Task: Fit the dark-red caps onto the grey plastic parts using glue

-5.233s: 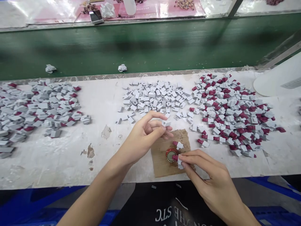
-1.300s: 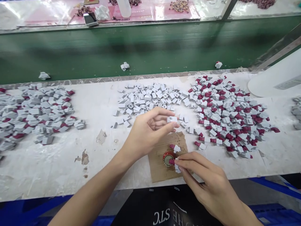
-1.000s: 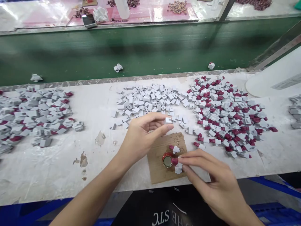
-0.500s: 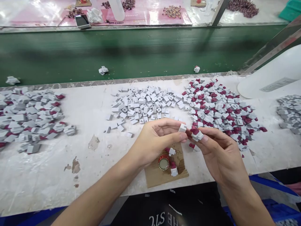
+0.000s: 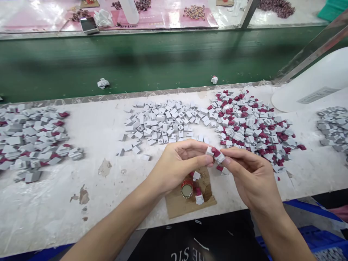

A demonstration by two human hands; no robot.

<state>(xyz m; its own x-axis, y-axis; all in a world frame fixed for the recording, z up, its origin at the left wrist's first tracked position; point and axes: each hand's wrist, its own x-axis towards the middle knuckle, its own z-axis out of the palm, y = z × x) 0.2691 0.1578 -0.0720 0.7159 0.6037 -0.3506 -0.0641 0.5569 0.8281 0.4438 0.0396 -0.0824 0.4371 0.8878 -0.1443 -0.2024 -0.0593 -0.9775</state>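
Between thumb and fingers, my left hand (image 5: 178,163) pinches a small light-grey plastic block (image 5: 209,151). My right hand (image 5: 248,172) is closed on a grey-and-maroon plastic piece (image 5: 218,155), whose maroon part meets the grey block. How deeply the two fit together is too small to tell. Below the hands, a brown cardboard piece (image 5: 176,206) carries a red-rimmed round cap (image 5: 187,189) and two grey-and-maroon pieces, one of them a piece (image 5: 199,196) near the cap. Another such piece (image 5: 223,170) lies under my right fingers.
Grey blocks (image 5: 163,119) lie piled behind my hands. Grey-and-maroon pieces form a heap (image 5: 252,127) at right and another pile (image 5: 32,137) at left. A white bottle (image 5: 312,83) lies at far right. Beyond the table edge runs a green belt (image 5: 152,61) with a few pieces on it.
My hands have come together, bringing the maroon part of the right-hand piece against the left-hand grey block. Pieces on the green belt have shifted left.
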